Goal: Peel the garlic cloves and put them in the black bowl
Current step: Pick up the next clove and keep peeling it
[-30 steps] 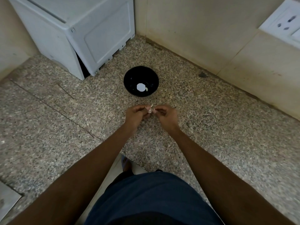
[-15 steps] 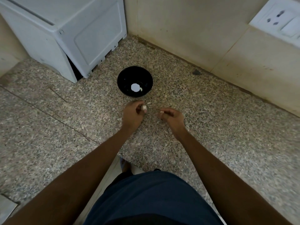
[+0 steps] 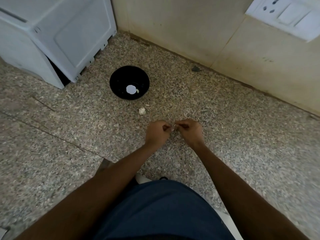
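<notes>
Black bowl (image 3: 129,82) | left hand (image 3: 156,133), right hand (image 3: 189,131) pinching garlic clove (image 3: 173,126), mostly hidden

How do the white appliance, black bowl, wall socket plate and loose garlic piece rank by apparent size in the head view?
1. White appliance, cut off by the frame.
2. Wall socket plate, also cut off.
3. Black bowl.
4. Loose garlic piece on the floor.
</notes>
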